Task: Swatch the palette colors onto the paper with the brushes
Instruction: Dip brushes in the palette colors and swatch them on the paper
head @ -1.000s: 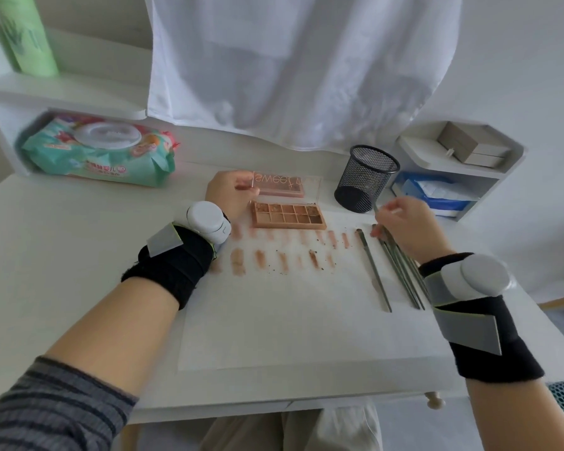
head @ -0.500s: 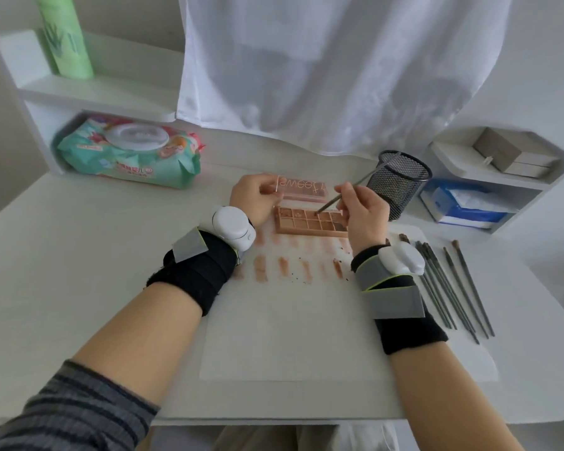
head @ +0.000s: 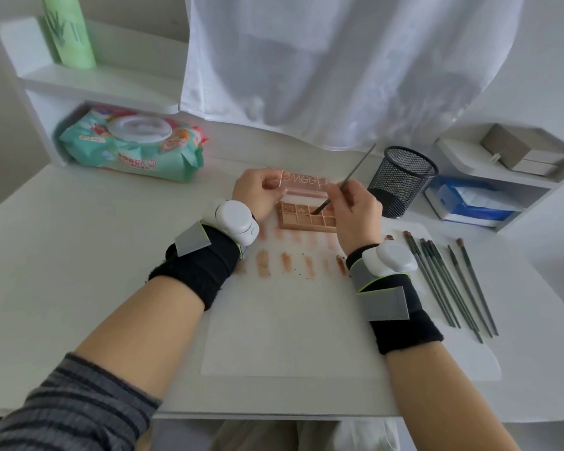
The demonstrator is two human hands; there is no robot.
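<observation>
Since the frame half a second back, the right hand (head: 355, 208) has tipped its brush (head: 339, 187) down, so the bristle end now sits in a pan of the palette (head: 302, 219) instead of being raised above it; a second back that hand was over at the spare brushes (head: 453, 281). The left hand (head: 258, 193) has kept its place throughout.

Nearest are a striped sleeve (head: 62, 408) at the lower left and two forearms wearing black wrist wraps (head: 196, 265) with white pods. Beneath them lies the paper (head: 290, 336), carrying two rows of brownish-pink swatches (head: 285, 260); the upper row is partly covered by the wrists. The spare brushes lie in a loose fan on the paper's right edge.

Beyond the swatches, the right hand pinches the brush handle with curled fingers, the shaft slanting up and away to the right. The left hand grips the palette's clear raised lid, whose lettering reads "sweet" upside down; its last letters are hidden behind the right hand's fingers.

Farther back stand a black mesh cup (head: 402, 180), a wet-wipe pack (head: 134, 148) with print too small to read, a green bottle (head: 69, 30) cut off by the top edge, and a white cloth (head: 339, 66).
</observation>
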